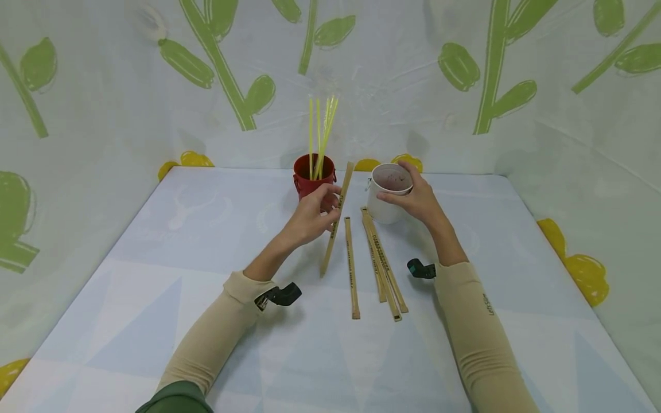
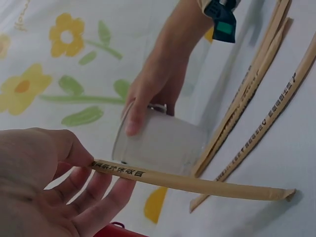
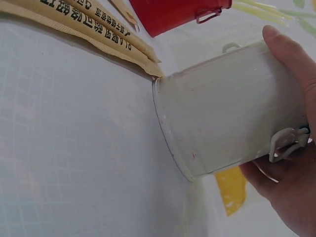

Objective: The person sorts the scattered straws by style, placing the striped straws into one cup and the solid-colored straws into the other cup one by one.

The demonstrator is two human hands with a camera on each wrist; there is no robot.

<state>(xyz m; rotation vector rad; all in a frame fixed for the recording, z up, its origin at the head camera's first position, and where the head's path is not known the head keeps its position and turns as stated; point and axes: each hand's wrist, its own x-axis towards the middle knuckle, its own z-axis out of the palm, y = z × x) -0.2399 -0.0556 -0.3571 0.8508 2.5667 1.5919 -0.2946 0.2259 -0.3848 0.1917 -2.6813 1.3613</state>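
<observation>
My head camera looked down the table; both wrist cameras sat close, sharing the small white metal pail.

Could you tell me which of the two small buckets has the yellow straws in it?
The red bucket, beside the left hand; the white bucket holds none.

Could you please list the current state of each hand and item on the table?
left hand: pinches one paper-wrapped stick, lifted at a slant.
paper-wrapped stick: held, lower end on or near the table.
right hand: grips the white cup by its rim.
white cup: upright on the table, held.
red bucket: upright, holds yellow straws.
other wrapped sticks: lying flat, untouched.
</observation>
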